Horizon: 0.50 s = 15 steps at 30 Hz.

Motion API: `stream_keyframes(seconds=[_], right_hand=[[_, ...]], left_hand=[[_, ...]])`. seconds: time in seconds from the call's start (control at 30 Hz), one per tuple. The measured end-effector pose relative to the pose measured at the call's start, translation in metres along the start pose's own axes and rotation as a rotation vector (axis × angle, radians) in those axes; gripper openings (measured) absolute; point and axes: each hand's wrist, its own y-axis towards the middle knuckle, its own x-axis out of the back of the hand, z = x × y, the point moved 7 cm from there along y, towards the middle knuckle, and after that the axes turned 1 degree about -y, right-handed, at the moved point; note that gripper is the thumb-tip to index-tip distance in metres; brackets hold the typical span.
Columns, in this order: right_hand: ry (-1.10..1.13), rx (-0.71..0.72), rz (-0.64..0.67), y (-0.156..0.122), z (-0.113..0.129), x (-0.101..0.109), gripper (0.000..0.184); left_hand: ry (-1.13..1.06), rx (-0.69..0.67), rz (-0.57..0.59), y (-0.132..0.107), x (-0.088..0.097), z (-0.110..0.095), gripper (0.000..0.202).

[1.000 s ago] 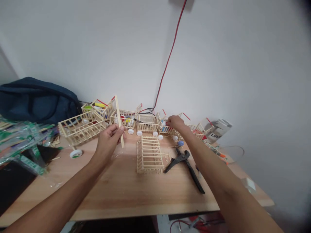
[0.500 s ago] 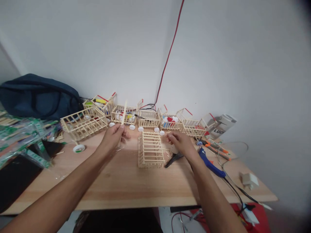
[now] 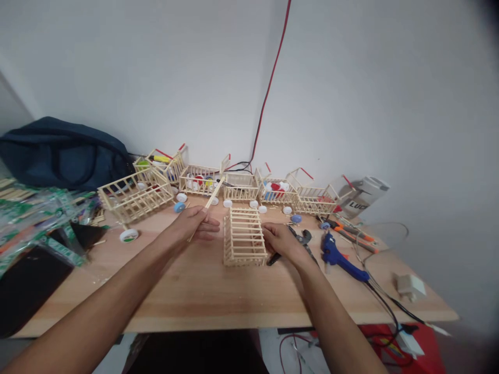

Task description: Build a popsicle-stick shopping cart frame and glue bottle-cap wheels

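Head view: sticks (image 3: pixel 214 193) in left hand (image 3: pixel 194 223)

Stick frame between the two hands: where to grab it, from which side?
Probably take the slatted frame by its right edge, coming from the right: that side faces the right hand, while the left hand holds a wooden strip. Its bars look thin, so pinch lightly.

Toward the right, by the wall, you can read the dark capital letters "LUC" on the pale container (image 3: pixel 368 196); whatever follows is unclear to you. On your left, the green-printed plastic packets (image 3: pixel 65 251) carry white markings too small and blurred to read.
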Motion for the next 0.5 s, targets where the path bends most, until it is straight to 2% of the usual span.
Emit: stream_keyframes(seconds=[0.27, 0.5], right_hand=[[0.226, -0.062, 0.064, 0.004, -0.004, -0.022, 0.034], [0.385, -0.083, 0.101, 0.005, -0.001, -0.030, 0.036]], left_hand=[[-0.003, -0.011, -0.040, -0.002, 0.003, -0.005, 0.018], [0.010, -0.015, -0.047, 0.000, 0.006, -0.006, 0.017]])
